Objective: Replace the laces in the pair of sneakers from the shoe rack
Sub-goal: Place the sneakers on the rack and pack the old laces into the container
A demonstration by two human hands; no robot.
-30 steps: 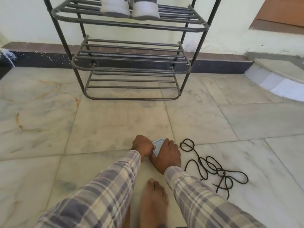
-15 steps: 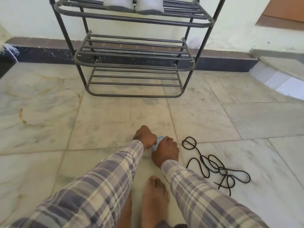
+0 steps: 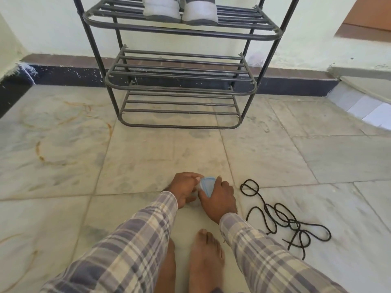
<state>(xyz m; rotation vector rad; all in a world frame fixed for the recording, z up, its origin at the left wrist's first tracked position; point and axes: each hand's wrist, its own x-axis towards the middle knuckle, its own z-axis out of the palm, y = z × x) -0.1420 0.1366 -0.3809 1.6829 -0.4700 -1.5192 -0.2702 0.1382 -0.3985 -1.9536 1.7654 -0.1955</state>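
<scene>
Marble floor (image 3: 148, 155) under shoe rack (image 3: 179, 89), sneakers (image 3: 179, 9) on rack's top shelf. Loose black laces (image 3: 283, 216) in front of rack, off to its right. Left hand (image 3: 184, 189) and right hand (image 3: 221, 200) curled around small blue-lidded box (image 3: 207, 185), in front of rack

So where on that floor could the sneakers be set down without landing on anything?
The marble floor is bare between the shoe rack and the blue-lidded box, and widely to the left of the left hand. It is crowded right of the right hand, where the black laces sprawl, and at the box itself, gripped by both hands.
</scene>
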